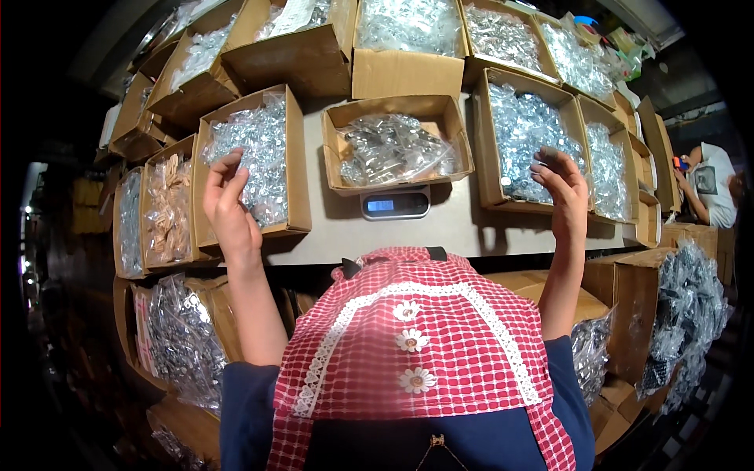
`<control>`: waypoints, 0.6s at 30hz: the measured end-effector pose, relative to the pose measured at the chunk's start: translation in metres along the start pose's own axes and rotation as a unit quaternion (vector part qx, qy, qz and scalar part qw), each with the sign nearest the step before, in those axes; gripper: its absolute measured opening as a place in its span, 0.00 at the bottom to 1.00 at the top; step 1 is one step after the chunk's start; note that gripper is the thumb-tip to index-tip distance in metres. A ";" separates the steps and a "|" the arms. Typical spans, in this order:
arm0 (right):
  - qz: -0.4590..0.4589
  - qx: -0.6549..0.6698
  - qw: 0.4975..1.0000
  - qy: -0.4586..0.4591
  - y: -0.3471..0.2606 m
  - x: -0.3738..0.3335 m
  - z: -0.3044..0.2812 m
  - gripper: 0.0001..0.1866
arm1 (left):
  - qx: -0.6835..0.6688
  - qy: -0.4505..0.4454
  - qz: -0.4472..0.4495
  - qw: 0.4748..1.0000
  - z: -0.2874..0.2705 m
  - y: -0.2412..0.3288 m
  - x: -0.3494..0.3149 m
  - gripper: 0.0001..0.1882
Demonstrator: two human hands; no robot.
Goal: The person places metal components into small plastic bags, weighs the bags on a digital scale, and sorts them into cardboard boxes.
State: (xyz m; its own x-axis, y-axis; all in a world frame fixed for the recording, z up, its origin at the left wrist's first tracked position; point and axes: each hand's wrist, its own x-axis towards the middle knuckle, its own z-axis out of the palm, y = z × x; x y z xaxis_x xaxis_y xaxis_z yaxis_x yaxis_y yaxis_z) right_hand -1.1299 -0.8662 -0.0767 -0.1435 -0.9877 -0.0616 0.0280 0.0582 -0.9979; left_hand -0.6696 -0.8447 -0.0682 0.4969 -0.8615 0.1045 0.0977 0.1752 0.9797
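Observation:
My left hand [228, 202] hovers over the near left corner of a cardboard box of small silvery metal parts [263, 129]. Its fingers are loosely bent and apart, with nothing visible in them. On the other side, my right hand [567, 187] is raised over a box of bluish metal parts [525, 118], also with bent, separated fingers and nothing showing between them. Between the hands, a shallow cardboard box [463, 161] holds clear bags of dark shiny metal pieces [397, 149]. It rests on a small digital scale [416, 206] with a lit blue display.
A row of cardboard boxes [408, 74] with bagged parts lines the table's [463, 235] far side. At left stands a box of tan pieces [167, 208]. Boxes with bagged parts [184, 337] flank me below the table edge. Another person [711, 184] is at the far right.

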 end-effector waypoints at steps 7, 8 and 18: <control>0.033 0.048 0.994 -0.092 0.009 0.020 0.021 0.25 | -0.006 -0.002 -0.057 0.998 0.009 -0.012 -0.026 0.18; 0.043 0.044 0.993 -0.102 0.009 0.022 0.027 0.29 | 0.000 -0.003 -0.065 0.998 0.011 -0.014 -0.029 0.20; 0.087 -0.211 0.955 -0.187 0.083 0.073 0.098 0.43 | 0.108 -0.127 -0.312 0.935 0.050 -0.105 -0.040 0.26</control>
State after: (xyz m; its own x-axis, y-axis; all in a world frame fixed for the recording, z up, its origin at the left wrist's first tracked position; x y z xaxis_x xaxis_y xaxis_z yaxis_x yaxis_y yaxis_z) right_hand -1.0411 -0.9474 -0.1622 0.1919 -0.9358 -0.2956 -0.3938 0.2024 -0.8966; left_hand -0.7434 -0.8527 -0.1670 0.1783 -0.8535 -0.4895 0.1103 -0.4770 0.8719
